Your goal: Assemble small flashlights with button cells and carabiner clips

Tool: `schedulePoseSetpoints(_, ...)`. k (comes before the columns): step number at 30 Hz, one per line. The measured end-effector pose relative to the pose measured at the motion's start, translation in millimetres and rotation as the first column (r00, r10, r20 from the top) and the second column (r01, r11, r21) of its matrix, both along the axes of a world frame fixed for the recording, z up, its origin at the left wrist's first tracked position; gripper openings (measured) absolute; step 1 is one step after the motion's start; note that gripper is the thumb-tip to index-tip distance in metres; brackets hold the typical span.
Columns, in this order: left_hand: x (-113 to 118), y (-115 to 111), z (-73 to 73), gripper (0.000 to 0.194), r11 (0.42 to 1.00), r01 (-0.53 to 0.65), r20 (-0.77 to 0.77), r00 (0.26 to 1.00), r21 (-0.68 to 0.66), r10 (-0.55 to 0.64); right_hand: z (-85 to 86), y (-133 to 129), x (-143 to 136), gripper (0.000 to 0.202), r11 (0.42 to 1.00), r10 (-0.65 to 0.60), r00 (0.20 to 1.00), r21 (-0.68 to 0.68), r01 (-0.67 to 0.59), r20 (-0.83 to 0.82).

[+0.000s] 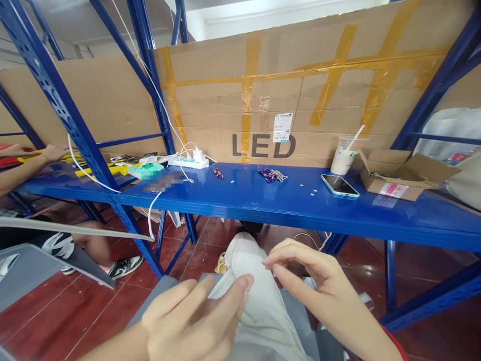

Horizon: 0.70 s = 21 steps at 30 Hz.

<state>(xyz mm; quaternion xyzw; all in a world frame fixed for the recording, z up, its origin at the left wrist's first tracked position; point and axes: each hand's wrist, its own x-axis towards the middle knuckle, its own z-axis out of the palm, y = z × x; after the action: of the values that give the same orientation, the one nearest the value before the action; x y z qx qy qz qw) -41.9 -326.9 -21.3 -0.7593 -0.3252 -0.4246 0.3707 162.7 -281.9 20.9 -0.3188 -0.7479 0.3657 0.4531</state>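
Note:
My left hand (pixel 193 318) is low in the head view, over my lap. Its thumb and index finger are pinched together at the tips; anything between them is too small or hidden to make out. To its right, my right hand (pixel 313 278) has bent fingers, with thumb and fingertips drawn close together above my light trousers (pixel 259 301). What it may hold does not show. The hands are apart from each other. Beyond them on the blue shelf table lie a bundle of small red-and-blue strap-like pieces (pixel 271 175) and a smaller such piece (pixel 218 173).
On the blue shelf table (pixel 240 200) stand a phone (pixel 340 185), a drink cup with a straw (pixel 342 158), an open cardboard box (pixel 398 175), a power strip (pixel 190 161) and a green packet (pixel 146 171). A co-worker's arm (pixel 26 168) reaches over yellow items at left.

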Motion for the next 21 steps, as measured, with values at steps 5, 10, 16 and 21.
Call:
schedulePoseSetpoints(5, -5, -15, -2.9, 0.040, 0.977, -0.145, -0.030, 0.989, -0.159, 0.142, 2.6, -3, -2, 0.011, 1.000, 0.002, 1.000, 0.019, -0.002, 0.007)
schedulePoseSetpoints(10, -6, -19, 4.8, 0.044, 0.983, -0.106, -0.041, 0.994, -0.150, 0.101, 1.0, -4, -2, 0.009, 1.000, 0.000, 1.000, 0.025, 0.000, 0.014)
schedulePoseSetpoints(16, 4, -12, 6.2, 0.040, 0.996, -0.027, 0.055, 0.998, -0.088, 0.032, 0.1, -3, -2, 0.009, 1.000, 0.003, 1.000, 0.031, -0.004, 0.017)
schedulePoseSetpoints(21, 21, -1, 6.3, 0.029, 0.995, -0.003, 0.265, 0.964, 0.102, -0.024, 0.1, -1, -2, 0.009, 0.999, 0.012, 1.000, 0.038, -0.013, 0.027)
